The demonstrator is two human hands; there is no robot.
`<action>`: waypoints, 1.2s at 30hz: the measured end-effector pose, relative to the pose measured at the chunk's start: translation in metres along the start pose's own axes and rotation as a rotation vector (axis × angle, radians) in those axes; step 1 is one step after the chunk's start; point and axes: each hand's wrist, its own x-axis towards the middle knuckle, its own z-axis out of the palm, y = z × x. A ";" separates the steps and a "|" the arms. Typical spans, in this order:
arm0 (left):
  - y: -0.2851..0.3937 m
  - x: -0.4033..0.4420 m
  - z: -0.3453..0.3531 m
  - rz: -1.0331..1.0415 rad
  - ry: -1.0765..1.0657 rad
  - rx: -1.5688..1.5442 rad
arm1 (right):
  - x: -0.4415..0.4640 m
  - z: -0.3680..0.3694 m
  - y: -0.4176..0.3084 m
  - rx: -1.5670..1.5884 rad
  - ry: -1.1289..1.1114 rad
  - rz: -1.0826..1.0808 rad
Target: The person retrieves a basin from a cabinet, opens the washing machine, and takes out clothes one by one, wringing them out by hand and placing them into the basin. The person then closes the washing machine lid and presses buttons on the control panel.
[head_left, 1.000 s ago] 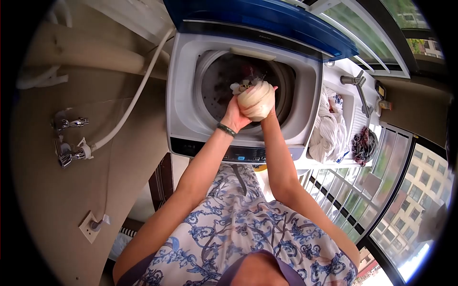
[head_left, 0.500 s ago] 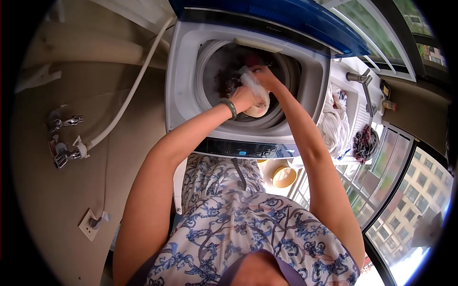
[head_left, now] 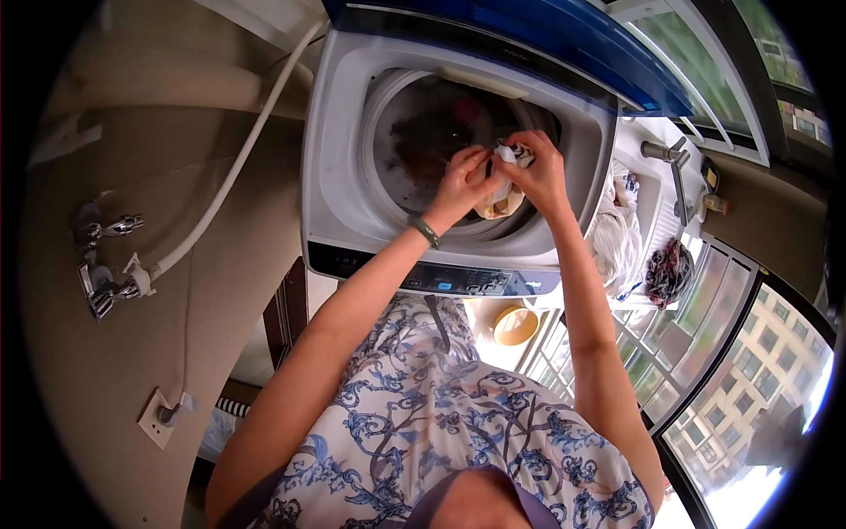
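A top-loading washing machine (head_left: 339,167) stands in front of me with its blue lid (head_left: 582,48) raised. Dark clothes (head_left: 423,141) lie in the drum, and a reddish patch shows toward the back. Over the drum's right front part, a small cream and white cloth with dark markings (head_left: 500,203) hangs bunched between my hands. My left hand (head_left: 460,183), with a dark bangle at the wrist, is closed on its left side. Opposite it, my right hand (head_left: 542,172) pinches the upper end. The cloth's exact kind cannot be made out.
White laundry (head_left: 617,229) fills a sink at the right, beside a tap (head_left: 674,167). A dark patterned bundle (head_left: 670,273) sits on its edge. Below is a yellow basin (head_left: 515,326). A pale hose (head_left: 225,176) runs from the wall tap (head_left: 123,286) at the left.
Both hands have risen toward me and to the right, out of the deeper drum, bringing the cloth along. They now grip it at its top, closer together.
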 end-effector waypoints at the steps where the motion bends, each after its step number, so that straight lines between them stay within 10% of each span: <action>1: 0.003 -0.003 -0.005 -0.173 0.106 -0.341 | -0.008 -0.004 -0.013 -0.024 0.111 -0.027; 4: 0.003 -0.019 0.002 -0.560 0.107 -1.173 | -0.021 -0.014 -0.017 -0.075 0.376 -0.096; 8: 0.048 -0.014 0.015 -0.237 -0.135 -1.338 | -0.040 -0.001 -0.002 0.725 0.552 0.180; 12: 0.093 -0.008 0.015 0.281 0.176 -0.116 | -0.049 0.004 0.028 1.416 0.360 0.599; 17: 0.095 -0.007 0.014 0.558 0.059 0.260 | -0.036 0.019 0.070 1.415 -0.063 0.814; 20: 0.086 -0.007 0.017 0.677 0.023 0.288 | -0.005 0.039 0.106 2.098 -0.919 0.724; 21: 0.083 -0.006 0.018 0.696 0.025 0.315 | 0.001 0.039 0.118 1.428 -0.774 0.833; 23: 0.079 -0.004 0.020 0.782 0.007 0.381 | 0.004 0.016 0.078 0.252 -0.613 0.007; 25: 0.078 -0.002 0.020 0.979 -0.012 0.466 | 0.026 0.022 0.048 0.470 -0.751 0.409; 28: 0.061 0.002 0.030 1.027 -0.087 0.503 | 0.038 0.034 0.059 0.314 -0.896 -0.139; 31: 0.050 0.004 0.032 1.079 -0.108 0.529 | 0.045 0.042 0.045 0.301 -0.938 0.741; 35: 0.047 0.001 0.033 1.197 -0.152 0.613 | 0.047 0.049 0.051 -0.058 -1.103 0.169; 36: 0.045 0.001 0.035 1.242 -0.156 0.647 | 0.044 0.052 0.049 -0.048 -1.040 0.371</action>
